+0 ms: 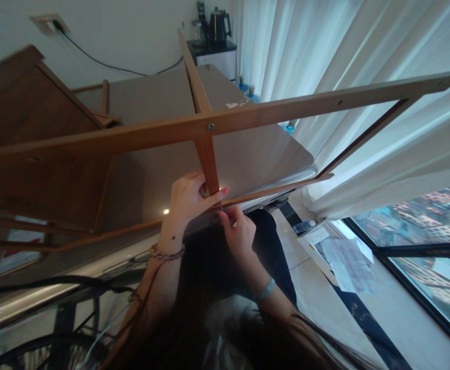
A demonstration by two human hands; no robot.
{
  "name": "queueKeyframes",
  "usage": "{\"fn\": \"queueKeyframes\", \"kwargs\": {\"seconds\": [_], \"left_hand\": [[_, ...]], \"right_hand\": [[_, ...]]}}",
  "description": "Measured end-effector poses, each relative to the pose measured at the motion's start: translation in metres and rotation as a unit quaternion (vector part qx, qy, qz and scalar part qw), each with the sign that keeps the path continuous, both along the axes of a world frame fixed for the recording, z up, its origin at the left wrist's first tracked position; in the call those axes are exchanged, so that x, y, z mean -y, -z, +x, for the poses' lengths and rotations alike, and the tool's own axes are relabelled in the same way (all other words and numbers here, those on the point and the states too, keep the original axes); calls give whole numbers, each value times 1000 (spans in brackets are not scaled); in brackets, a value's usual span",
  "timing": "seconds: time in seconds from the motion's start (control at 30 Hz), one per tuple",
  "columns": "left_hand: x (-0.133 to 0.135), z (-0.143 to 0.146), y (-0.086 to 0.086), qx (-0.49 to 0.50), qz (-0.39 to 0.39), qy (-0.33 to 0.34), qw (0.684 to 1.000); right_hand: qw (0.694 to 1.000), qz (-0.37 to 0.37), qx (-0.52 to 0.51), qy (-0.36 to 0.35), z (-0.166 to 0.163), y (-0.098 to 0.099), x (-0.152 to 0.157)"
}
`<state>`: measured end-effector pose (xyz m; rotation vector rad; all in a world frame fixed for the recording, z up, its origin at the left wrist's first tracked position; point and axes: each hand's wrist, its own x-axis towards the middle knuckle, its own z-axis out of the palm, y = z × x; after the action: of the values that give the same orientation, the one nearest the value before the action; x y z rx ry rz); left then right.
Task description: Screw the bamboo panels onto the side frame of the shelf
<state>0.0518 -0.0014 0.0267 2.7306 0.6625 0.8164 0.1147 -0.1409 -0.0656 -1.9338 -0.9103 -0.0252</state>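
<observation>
A wooden frame point(151, 134) of long rails joined by crosspieces stands on its side above the table. My left hand point(186, 198) is closed round the lower end of the middle crosspiece point(207, 162), its thumb stretched along the joint with the lower rail point(259, 192). Just below that joint, my right hand point(240, 228) is pinched, fingertips together. A thin sliver shows near its fingertips, too small to name. On the upper rail, a round metal screw head point(210, 127) sits where the crosspiece meets it.
The brown table point(147, 103) lies beneath the frame. A wooden panel piece point(28, 103) leans at the left. At the back, a black kettle point(220, 25) stands on a small cabinet point(225, 55). White curtains point(325, 46) hang at right, and paper sheets point(350, 264) lie near the window.
</observation>
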Motion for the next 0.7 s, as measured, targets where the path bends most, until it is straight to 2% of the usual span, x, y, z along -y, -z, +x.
{"fn": "queueKeyframes", "kwargs": {"seconds": [0.13,0.37,0.47,0.57,0.63,0.7], "left_hand": [[2,0,-2,5,9,6,1000],[4,-1,-5,2,-13,4,1000],[3,0,-4,3,-7,5,1000],[2,0,-2,10,-1,11,1000],[1,0,-2,10,2,13,1000],[1,0,-1,6,1,11,1000]], "right_hand": [[1000,3,-27,-3,-3,-3,1],[986,-57,157,-6,5,-12,4],[983,-80,164,-8,2,-16,4],[994,-69,77,-15,-4,-21,2],[998,-38,-33,-26,-10,-24,0],[983,16,-174,-52,-16,-26,-3]]}}
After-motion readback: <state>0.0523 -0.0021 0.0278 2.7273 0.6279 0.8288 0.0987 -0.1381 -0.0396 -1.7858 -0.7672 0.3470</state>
